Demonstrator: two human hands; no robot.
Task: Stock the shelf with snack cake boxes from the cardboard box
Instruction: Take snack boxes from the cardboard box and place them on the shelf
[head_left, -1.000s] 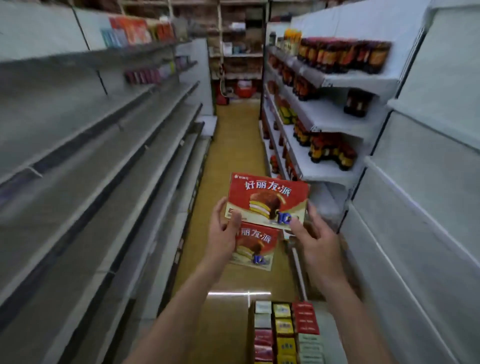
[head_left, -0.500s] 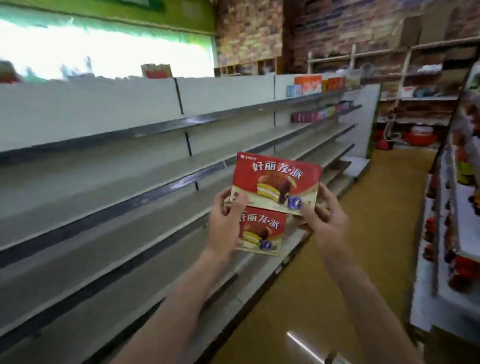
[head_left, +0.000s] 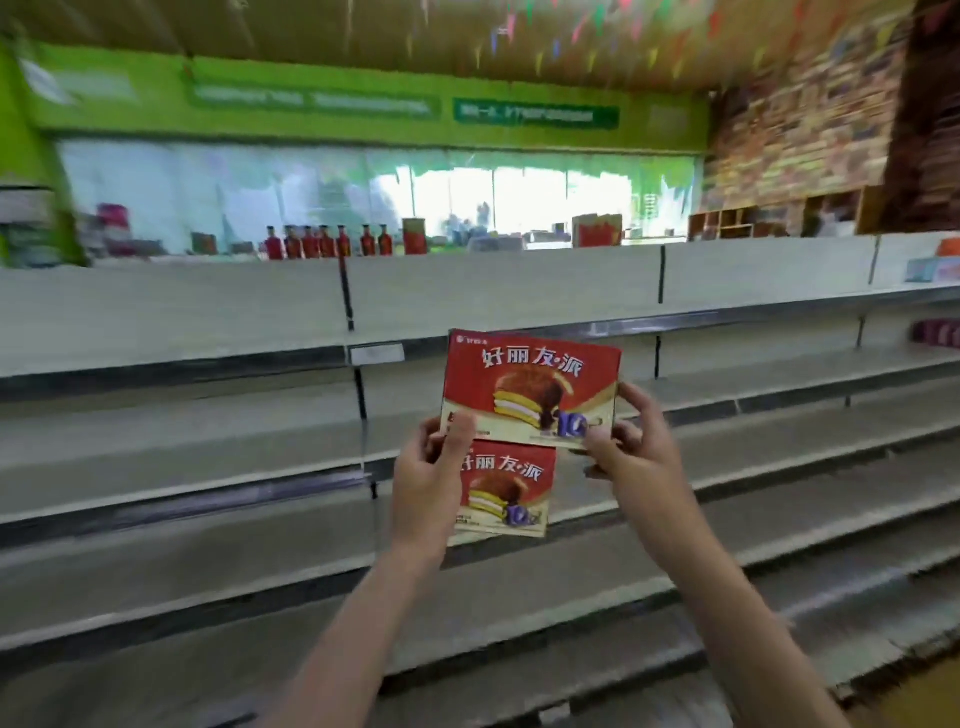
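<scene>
Two red snack cake boxes are held up in front of a grey shelf unit (head_left: 218, 499). The upper box (head_left: 530, 384) faces me; my right hand (head_left: 634, 452) pinches its lower right corner and my left thumb lies on its lower left corner. The lower box (head_left: 506, 491) hangs just beneath it, gripped at its left edge by my left hand (head_left: 423, 483). Several bare shelf boards run across the whole view behind the boxes. The cardboard box is out of view.
Red bottles (head_left: 324, 241) and red cartons (head_left: 596, 230) stand on top of the shelf unit. A few coloured packs (head_left: 937, 332) sit at the far right of the upper shelves. A green wall and bright windows lie behind.
The view has swung left from the aisle to face the bare shelves straight on. Both hands kept the two boxes and raised them toward the upper shelves. The cardboard box has left the view.
</scene>
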